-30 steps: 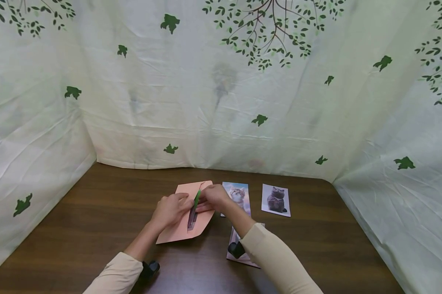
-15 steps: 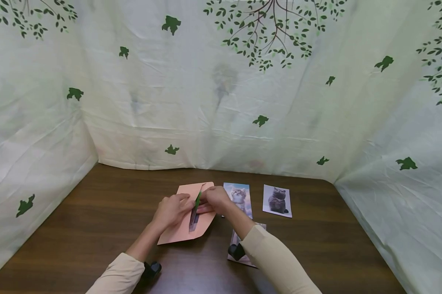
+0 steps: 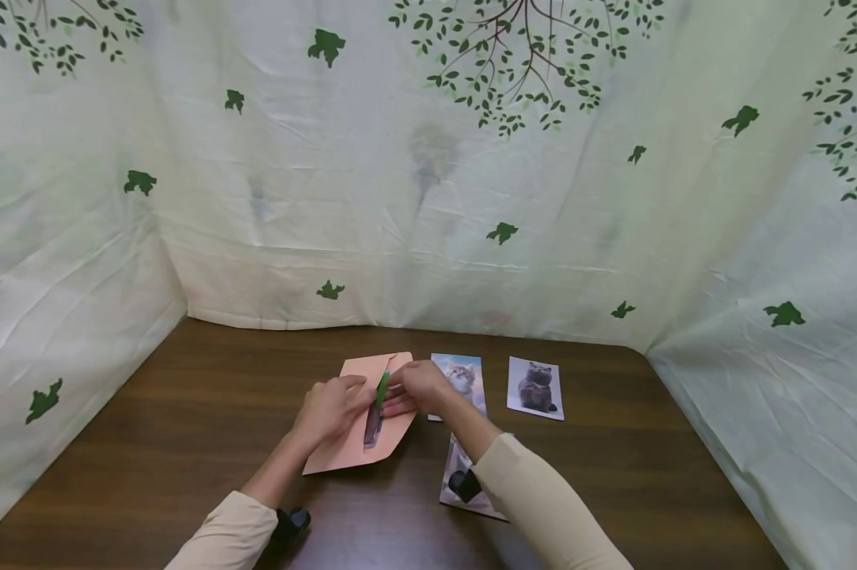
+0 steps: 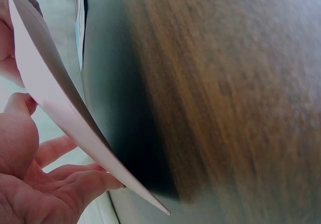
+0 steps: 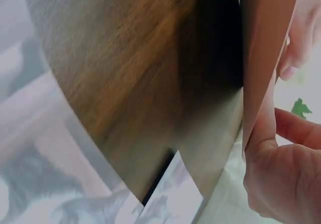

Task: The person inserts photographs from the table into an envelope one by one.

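A salmon-pink envelope (image 3: pixel 343 454) is tilted over the table between both hands. Through its long opening a picture card (image 3: pixel 373 431) shows, mostly purple, with a bright green strip (image 3: pixel 382 386) above it. My left hand (image 3: pixel 332 408) grips the envelope's left side, thumb and index finger close by the opening. On the other side my right hand (image 3: pixel 419 385) holds the right edge, its fingertips beside the green strip. Seen edge-on in the left wrist view, the envelope (image 4: pixel 65 108) has left-hand fingers against it. In the right wrist view, my right hand (image 5: pixel 286 176) grips its lower edge.
A kitten card (image 3: pixel 460 378) lies just right of the envelope, partly behind my right hand. Farther right is a grey cat card (image 3: pixel 538 388). Another picture card (image 3: pixel 457 497) lies under my right forearm. A leaf-patterned curtain (image 3: pixel 428 237) surrounds the brown table (image 3: pixel 614 475).
Both hands keep their hold on the envelope with hardly any motion. My right forearm and its wrist camera have shifted slightly to the right.
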Action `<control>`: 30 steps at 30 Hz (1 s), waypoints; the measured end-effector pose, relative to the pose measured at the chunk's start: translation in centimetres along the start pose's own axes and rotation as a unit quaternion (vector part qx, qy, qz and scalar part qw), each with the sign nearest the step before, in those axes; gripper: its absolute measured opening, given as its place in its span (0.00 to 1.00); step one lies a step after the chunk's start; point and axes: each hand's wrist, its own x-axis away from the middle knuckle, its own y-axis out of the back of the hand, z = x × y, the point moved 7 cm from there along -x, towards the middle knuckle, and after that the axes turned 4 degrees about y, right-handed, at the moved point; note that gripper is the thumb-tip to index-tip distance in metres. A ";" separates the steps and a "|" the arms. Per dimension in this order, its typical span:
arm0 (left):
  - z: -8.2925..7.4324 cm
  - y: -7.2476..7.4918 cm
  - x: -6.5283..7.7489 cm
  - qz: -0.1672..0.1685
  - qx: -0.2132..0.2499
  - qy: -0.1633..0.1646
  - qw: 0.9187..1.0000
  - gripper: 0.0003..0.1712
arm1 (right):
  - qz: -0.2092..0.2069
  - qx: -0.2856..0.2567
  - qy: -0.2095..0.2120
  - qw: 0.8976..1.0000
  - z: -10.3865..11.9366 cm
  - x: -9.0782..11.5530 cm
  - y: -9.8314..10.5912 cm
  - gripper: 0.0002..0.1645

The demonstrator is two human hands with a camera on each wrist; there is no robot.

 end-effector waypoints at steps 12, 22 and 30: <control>0.2 0.0 0.0 -0.006 0.005 0.008 1.000 0.27 | -0.001 0.047 0.013 0.999 1.3 1.3 2.3 0.22; 0.0 0.2 0.1 -0.015 0.009 -0.001 1.000 0.27 | -0.009 0.069 0.036 0.997 3.1 3.1 4.9 0.21; 0.2 0.2 0.0 -0.011 0.009 -0.005 1.000 0.27 | -0.051 0.065 0.032 0.996 3.9 4.5 8.0 0.22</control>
